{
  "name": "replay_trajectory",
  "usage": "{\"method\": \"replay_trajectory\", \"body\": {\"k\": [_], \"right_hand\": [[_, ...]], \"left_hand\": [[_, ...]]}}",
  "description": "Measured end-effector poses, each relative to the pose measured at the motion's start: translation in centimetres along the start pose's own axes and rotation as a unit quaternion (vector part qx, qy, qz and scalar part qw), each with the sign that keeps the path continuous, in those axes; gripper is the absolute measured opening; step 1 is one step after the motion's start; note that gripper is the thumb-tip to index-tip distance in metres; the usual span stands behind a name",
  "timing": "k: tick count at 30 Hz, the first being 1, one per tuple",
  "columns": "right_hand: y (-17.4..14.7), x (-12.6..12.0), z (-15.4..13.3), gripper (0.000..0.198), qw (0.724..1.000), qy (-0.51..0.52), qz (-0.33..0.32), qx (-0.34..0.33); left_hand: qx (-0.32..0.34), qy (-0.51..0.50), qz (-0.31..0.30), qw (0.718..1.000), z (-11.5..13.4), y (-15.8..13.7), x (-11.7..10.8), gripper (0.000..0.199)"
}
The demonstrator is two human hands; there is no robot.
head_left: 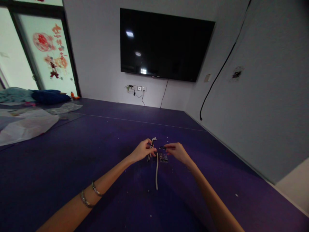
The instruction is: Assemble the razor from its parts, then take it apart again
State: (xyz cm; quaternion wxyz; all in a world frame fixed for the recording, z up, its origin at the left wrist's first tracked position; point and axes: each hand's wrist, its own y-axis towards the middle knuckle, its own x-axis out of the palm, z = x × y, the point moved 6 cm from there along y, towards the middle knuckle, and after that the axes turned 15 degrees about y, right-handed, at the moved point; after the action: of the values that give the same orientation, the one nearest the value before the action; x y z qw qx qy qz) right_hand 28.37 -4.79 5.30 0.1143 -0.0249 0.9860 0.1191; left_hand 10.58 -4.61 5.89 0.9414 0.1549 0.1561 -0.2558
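Note:
My left hand (143,150) is closed on a thin black-and-white cable (152,145), whose upper end splits into pale strands. Opposite it, my right hand (178,152) pinches a small dark piece (163,148) between thumb and fingers; its kind is too small to make out. Just below that hand lies a small clear packet (163,157) with dark bits in it. A loose length of white cord (156,172) stretches toward me on the purple surface (108,193). The two hands are a short gap apart.
White scraps (167,138) dot the surface around the hands. Plastic sheeting (29,127) and a dark blue cloth (49,96) lie far left. A black cable (218,74) hangs down the right wall, and a television (166,45) is mounted ahead above wall sockets (139,88).

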Motion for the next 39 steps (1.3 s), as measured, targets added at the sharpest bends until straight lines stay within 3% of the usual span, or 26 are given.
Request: {"method": "replay_trajectory", "body": {"k": [10,17,39], "right_hand": [[-0.9,0.9,-4.6,0.033,0.993,0.099,0.02,-0.064],[-1.7,1.9,-6.7,0.03,0.988,0.119,0.017,-0.097],[-2.3,2.5,-7.8,0.022,0.988,0.107,-0.003,-0.115]], "left_hand": [[0.06,0.064,0.037,0.995,0.2,-1.4,2.3,0.032],[0.068,0.089,0.053,0.992,0.6,-1.8,2.4,0.03],[0.057,0.098,0.077,0.991,0.5,-1.6,2.3,0.028]]}}
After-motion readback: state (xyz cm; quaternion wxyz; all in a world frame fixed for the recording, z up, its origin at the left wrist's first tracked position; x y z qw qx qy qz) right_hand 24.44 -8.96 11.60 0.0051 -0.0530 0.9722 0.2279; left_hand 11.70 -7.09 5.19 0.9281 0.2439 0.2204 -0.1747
